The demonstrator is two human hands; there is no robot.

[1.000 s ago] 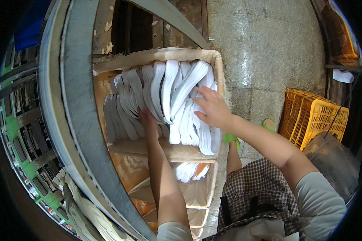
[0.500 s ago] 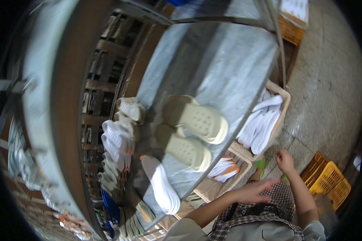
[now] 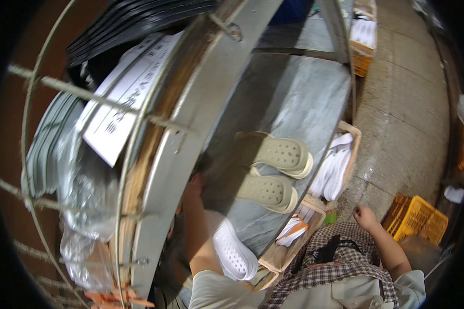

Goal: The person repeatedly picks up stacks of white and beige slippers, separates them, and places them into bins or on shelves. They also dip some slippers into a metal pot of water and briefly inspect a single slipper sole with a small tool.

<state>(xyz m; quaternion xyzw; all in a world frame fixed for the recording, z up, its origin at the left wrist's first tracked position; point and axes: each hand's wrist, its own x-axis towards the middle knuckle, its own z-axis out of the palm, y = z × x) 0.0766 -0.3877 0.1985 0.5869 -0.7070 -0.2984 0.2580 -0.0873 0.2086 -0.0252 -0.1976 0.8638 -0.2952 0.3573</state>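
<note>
My left hand (image 3: 193, 186) reaches in beside the metal shelf post (image 3: 183, 129), at the left edge of the grey tabletop (image 3: 299, 82). Its fingers are hidden in shadow there. Close to my left forearm lies a white perforated clog-like shoe (image 3: 233, 252). Two pale green slides with holes sit farther in on the tabletop, an upper slide (image 3: 283, 155) and a lower slide (image 3: 269, 193), their left ends in shadow. Over the floor on the right, my right hand (image 3: 365, 217) is curled into a loose fist beside my checked apron, with nothing visible in it.
White and orange shoe parts (image 3: 294, 229) and white ones (image 3: 331, 170) fill bins along the table's right side. A yellow basket (image 3: 423, 219) stands on the floor. At left, a wire rack (image 3: 134, 110) holds stacked soles (image 3: 51, 147) and plastic bags (image 3: 87, 185).
My left hand has moved from in front of my apron, leftward across the table, to the shelf post. My right hand stays curled at the right. The view has shifted, bringing the wire rack closer.
</note>
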